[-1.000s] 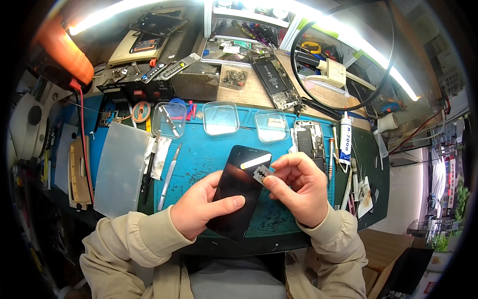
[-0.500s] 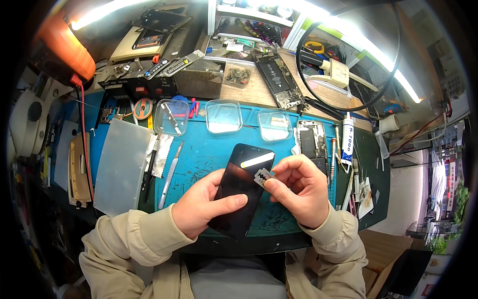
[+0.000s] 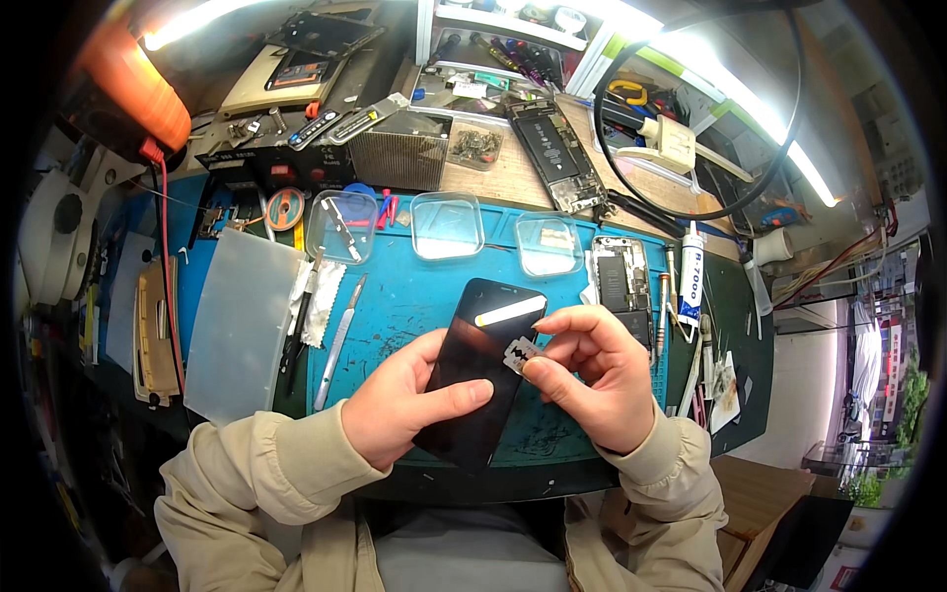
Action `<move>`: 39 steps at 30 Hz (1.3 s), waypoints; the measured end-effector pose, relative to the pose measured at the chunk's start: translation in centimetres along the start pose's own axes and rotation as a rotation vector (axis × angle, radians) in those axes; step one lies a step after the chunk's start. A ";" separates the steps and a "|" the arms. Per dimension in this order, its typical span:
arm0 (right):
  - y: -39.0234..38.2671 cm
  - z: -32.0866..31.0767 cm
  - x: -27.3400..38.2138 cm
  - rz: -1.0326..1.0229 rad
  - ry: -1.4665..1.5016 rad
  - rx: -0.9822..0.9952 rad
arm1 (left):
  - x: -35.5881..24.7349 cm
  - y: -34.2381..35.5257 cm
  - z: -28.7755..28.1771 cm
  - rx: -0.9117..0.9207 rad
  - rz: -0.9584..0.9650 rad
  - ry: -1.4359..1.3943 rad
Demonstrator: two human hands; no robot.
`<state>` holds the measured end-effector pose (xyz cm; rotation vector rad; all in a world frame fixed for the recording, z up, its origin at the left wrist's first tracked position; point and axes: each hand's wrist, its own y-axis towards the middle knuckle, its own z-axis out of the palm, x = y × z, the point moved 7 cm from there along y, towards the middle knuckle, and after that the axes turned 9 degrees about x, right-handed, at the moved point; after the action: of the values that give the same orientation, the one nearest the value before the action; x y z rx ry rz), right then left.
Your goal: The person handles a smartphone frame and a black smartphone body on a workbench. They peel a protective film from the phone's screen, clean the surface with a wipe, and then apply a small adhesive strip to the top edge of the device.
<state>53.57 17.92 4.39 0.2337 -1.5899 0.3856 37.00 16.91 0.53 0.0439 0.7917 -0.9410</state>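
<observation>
A black smartphone (image 3: 483,365) lies tilted in my left hand (image 3: 400,403), screen up, with the thumb pressed on the glass. Light reflects in a bright strip near its top. My right hand (image 3: 597,380) pinches a razor blade (image 3: 519,353) between thumb and fingers at the phone's right edge. The blade overlaps that edge; whether it sits in the seam I cannot tell. Under both hands spreads a blue work mat (image 3: 395,306).
Clear plastic trays (image 3: 446,227) line the mat's far side. A scalpel (image 3: 340,340) and a frosted sheet (image 3: 242,331) lie to the left. On the right are an opened phone (image 3: 619,276), a screwdriver (image 3: 660,311) and a glue tube (image 3: 692,276). A second opened phone (image 3: 557,158) rests farther back.
The view has shifted slightly. Both hands keep their hold on the phone and the razor blade, with hardly any movement between them.
</observation>
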 end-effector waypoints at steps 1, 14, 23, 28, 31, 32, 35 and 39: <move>0.0 0.1 0.1 0.002 -0.004 0.001 | 0.0 0.0 0.0 0.001 0.002 0.003; -0.1 0.0 0.0 0.021 -0.004 -0.019 | -0.2 0.1 0.2 0.014 0.007 -0.001; -0.2 0.4 0.2 0.023 -0.032 0.001 | -0.2 0.1 0.1 0.013 0.021 -0.009; -0.2 0.6 0.2 0.015 -0.055 0.025 | 0.1 0.1 -0.3 0.004 0.010 -0.010; -0.2 0.7 0.3 0.008 -0.065 0.029 | 0.1 0.1 -0.3 0.002 0.010 -0.009; -0.3 0.7 0.3 0.008 -0.055 0.016 | 0.1 0.1 -0.3 0.001 0.010 -0.008; -0.1 0.2 0.0 0.007 -0.020 -0.011 | 0.1 0.1 -0.2 0.001 0.012 -0.010; -0.2 0.3 0.0 0.016 -0.038 -0.011 | 0.0 0.2 -0.1 0.012 0.015 -0.007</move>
<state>53.32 17.62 4.40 0.2218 -1.6314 0.3867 37.04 17.06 0.39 0.0567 0.7785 -0.9307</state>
